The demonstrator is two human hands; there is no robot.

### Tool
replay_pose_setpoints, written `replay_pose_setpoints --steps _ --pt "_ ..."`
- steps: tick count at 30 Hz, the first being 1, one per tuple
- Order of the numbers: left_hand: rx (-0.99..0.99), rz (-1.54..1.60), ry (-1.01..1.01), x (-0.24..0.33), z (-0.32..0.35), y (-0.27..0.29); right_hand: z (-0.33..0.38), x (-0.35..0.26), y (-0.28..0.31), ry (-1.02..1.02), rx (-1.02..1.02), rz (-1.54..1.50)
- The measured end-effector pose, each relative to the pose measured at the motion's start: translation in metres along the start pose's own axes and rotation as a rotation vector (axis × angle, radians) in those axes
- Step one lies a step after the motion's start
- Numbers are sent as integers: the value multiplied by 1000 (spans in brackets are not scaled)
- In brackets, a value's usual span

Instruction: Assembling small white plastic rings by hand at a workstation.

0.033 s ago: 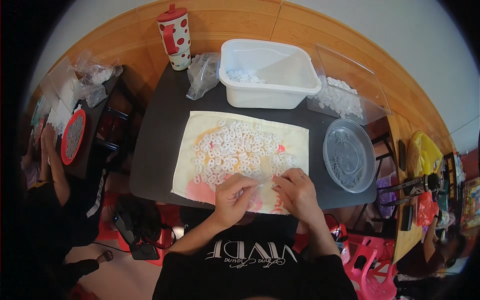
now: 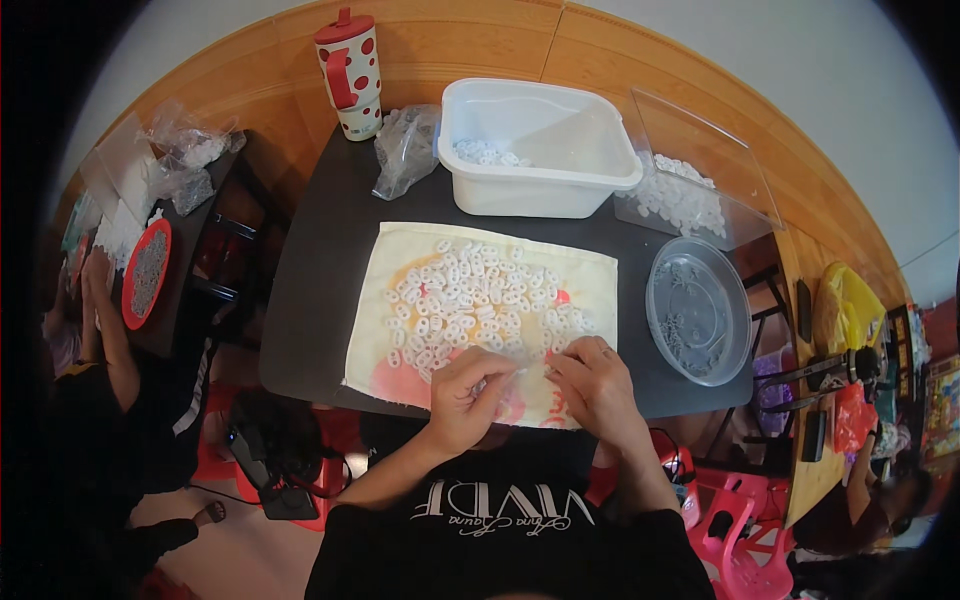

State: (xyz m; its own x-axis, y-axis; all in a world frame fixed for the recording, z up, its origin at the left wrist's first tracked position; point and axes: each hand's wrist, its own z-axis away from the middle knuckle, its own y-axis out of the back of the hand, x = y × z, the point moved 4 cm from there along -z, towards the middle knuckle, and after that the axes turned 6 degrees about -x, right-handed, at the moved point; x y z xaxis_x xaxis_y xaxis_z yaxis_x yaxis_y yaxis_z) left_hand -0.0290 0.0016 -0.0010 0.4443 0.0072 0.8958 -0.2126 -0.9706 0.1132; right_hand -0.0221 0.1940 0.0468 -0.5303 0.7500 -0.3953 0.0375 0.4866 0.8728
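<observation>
Many small white oval plastic pieces with two holes [image 2: 470, 300] lie spread over a cream towel [image 2: 590, 275] on the dark table. At the towel's near edge my left hand [image 2: 468, 398] is closed, thumb against curled fingers. A small whitish piece [image 2: 520, 371] shows at its fingertips, too blurred to name. Just right of it, my right hand [image 2: 597, 388] has thumb and fingers pinched together. Something tiny and pale seems to be at those fingertips, but I cannot make it out. The two hands are a short gap apart.
Behind the towel stands a white tub [image 2: 540, 190] holding more white pieces. Right of it, a clear box [image 2: 735, 165] holds round white parts; a clear round tray [image 2: 735, 350] has small dark bits. A spotted tumbler [image 2: 352, 95] and plastic bag [image 2: 405, 150] stand at back left.
</observation>
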Motion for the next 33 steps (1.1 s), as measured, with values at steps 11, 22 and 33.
replay_pose_setpoints --steps 11,22,33 --pt "-22 -8 4 -1 -3 0 3 -2 -8 46 30 -42" --pt "-17 -10 11 1 -5 -1 7 12 -6 -160 203 -785" --pt "-128 233 189 -5 4 -8 -13 -8 -4 26 213 -638"
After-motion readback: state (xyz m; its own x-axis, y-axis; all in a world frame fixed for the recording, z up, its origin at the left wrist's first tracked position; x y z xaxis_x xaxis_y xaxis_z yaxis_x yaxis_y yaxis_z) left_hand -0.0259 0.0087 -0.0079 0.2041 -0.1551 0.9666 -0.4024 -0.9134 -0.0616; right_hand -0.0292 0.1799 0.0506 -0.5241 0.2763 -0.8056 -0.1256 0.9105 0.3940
